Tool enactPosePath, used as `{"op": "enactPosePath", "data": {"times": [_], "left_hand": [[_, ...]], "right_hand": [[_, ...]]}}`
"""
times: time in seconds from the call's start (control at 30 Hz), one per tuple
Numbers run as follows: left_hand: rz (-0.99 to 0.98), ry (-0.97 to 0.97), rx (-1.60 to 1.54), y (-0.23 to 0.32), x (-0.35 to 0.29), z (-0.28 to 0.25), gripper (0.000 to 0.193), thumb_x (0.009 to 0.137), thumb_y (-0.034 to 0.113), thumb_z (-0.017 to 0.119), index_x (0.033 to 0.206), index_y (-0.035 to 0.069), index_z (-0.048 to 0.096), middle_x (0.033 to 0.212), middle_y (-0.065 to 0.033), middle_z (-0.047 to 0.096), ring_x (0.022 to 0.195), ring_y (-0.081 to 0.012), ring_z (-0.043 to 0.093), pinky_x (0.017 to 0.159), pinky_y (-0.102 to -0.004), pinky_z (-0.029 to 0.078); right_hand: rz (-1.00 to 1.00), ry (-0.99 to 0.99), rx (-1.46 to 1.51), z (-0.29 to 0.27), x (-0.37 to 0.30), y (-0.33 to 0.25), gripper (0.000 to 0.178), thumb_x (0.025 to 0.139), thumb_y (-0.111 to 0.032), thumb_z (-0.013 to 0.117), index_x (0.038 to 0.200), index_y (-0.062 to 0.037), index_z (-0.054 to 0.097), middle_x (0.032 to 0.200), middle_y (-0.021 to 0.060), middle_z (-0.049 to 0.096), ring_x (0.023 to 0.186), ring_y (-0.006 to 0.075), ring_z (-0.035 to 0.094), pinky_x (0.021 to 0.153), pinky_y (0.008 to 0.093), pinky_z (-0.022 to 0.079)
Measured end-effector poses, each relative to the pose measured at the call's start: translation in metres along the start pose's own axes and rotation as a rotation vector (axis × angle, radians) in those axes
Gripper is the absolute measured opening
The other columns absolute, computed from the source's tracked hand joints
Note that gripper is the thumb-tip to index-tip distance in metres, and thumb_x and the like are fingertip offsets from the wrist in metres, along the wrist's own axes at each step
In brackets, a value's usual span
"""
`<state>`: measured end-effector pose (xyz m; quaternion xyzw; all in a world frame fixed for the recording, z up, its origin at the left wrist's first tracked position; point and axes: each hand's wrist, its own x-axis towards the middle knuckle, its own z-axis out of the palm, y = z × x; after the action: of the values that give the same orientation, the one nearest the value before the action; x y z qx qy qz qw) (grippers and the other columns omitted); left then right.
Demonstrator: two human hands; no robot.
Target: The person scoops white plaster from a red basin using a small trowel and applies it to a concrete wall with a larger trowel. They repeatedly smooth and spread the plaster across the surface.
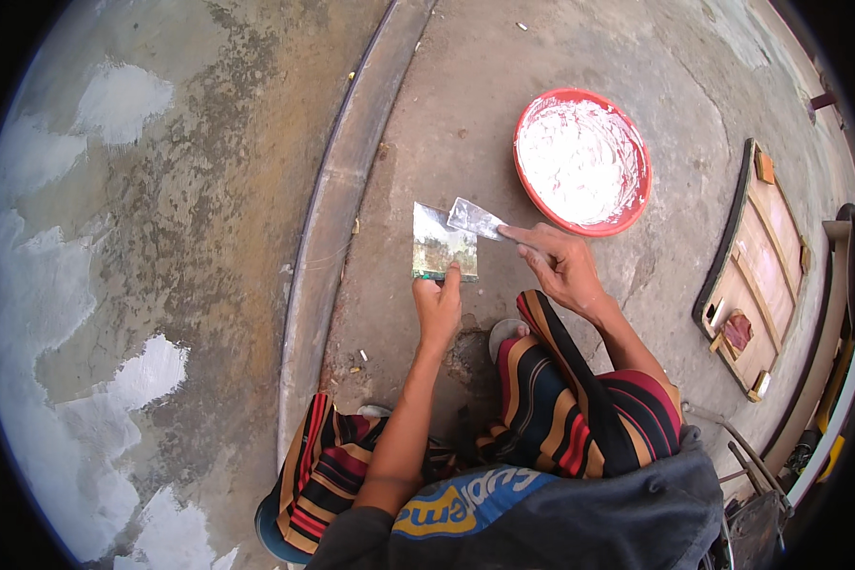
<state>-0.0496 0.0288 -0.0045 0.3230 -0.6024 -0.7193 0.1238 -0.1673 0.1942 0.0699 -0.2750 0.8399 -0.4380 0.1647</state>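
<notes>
The right hand is closed around the handle of a small scraper, index finger stretched along it toward the blade — a grip that should give fine control of the angle. The left hand pinches a flat, rectangular metal plate by its near edge, thumb on the upper face. The scraper's blade lies over the plate's far right corner; whether it actually touches cannot be told from above. For a clean stroke, I would hold the plate firm and level, lay the blade at a low slant and draw it with light, even pressure — well clear of the left thumb. Beyond the hands, a red basin of white paste stands on the concrete floor, near the scraper. Farther left, past a raised strip, white patches mark a stained wall
</notes>
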Motion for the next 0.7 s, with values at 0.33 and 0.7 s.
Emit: {"op": "enactPosePath", "data": {"times": [0.33, 0.7], "left_hand": [[0.004, -0.206, 0.046, 0.01, -0.011, 0.008, 0.021, 0.093, 0.012, 0.058, 0.106, -0.004, 0.062, 0.089, -0.0026, 0.062, 0.078, -0.0096, 0.055, 0.064, -0.0304, 0.047], [-0.03, -0.207, -0.072, 0.037, 0.002, -0.009, 0.02, 0.096, 0.014, 0.059, 0.107, -0.003, 0.064, 0.094, -0.0012, 0.064, 0.085, -0.0075, 0.055, 0.074, -0.0259, 0.046]], "right_hand": [[-0.09, -0.007, 0.039, 0.0, 0.009, -0.001, 0.03, 0.088, -0.005, 0.064, 0.115, -0.0136, 0.071, 0.069, 0.0065, 0.054, 0.059, 0.0116, 0.042, 0.054, 0.0275, 0.037], [-0.156, 0.054, -0.019, -0.026, 0.017, 0.014, 0.036, 0.084, -0.008, 0.066, 0.119, -0.0147, 0.069, 0.09, 0.0114, 0.071, 0.064, 0.0174, 0.061, 0.06, 0.0301, 0.049]]}}
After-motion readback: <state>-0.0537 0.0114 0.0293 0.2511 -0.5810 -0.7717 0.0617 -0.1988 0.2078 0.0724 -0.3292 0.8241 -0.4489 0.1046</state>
